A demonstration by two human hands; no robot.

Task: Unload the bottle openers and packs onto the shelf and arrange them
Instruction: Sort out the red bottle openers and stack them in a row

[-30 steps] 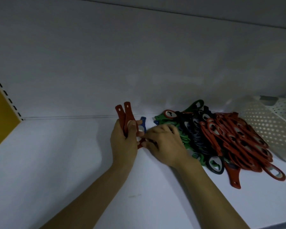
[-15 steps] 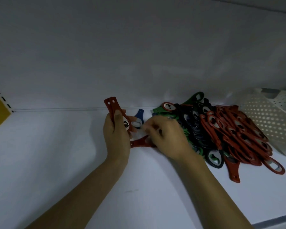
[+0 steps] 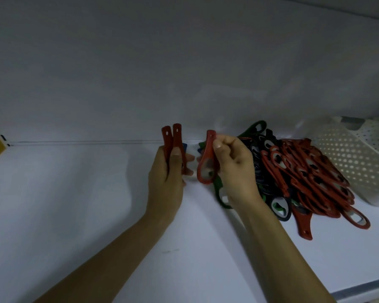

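Now left hand (image 3: 165, 182) is gripping two red openers (image 3: 172, 138) upright, right hand (image 3: 234, 169) is pinching a third opener (image 3: 207, 162) just beside them. Pile (image 3: 304, 171) is lying on the shelf (image 3: 74, 204), right side. Risk: taking the third in could be loosening the left grip, with the stack fanning out and dropping.

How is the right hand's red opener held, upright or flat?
Upright: the right hand pinches the opener, handle end up, ring end down.
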